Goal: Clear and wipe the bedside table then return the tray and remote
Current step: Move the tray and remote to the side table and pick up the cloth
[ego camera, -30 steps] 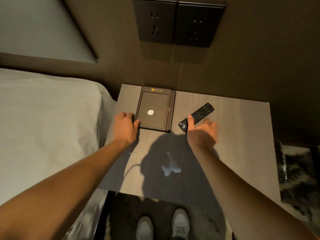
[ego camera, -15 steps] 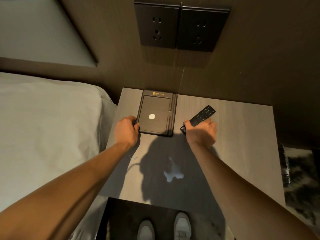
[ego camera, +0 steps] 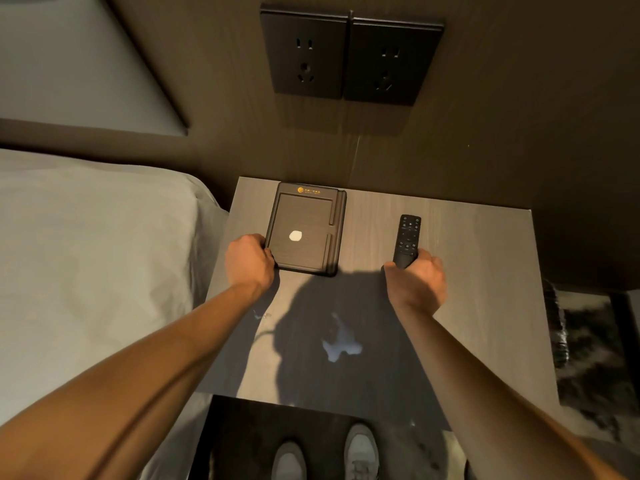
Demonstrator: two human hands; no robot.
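The remote [ego camera: 407, 240] has changed the most: half a second ago it lay slanted, with its far end pointing to about 2 o'clock, and now it points straight to 12 o'clock, parallel to the tray's long side. The right hand [ego camera: 415, 282] has moved outwards with it, so the remote is now well apart from the tray [ego camera: 304, 230], where before it was just beside the tray's near right corner. The fingers of this hand are closed around the near end of the remote; the buttons face up. I cannot tell if the remote touches the table or is a little above it.

The left hand [ego camera: 250, 259] stays at the tray's near left corner, at about 7 o'clock of it, with the fingers curled and gripping the edge. The tray has not moved on the bedside table [ego camera: 478, 306]; it sits at the far left part, close to the wall.

Inside the tray's large compartment there is only one small pale spot [ego camera: 295, 235], a little left of the middle. The narrow slot on the right side holds nothing visible.
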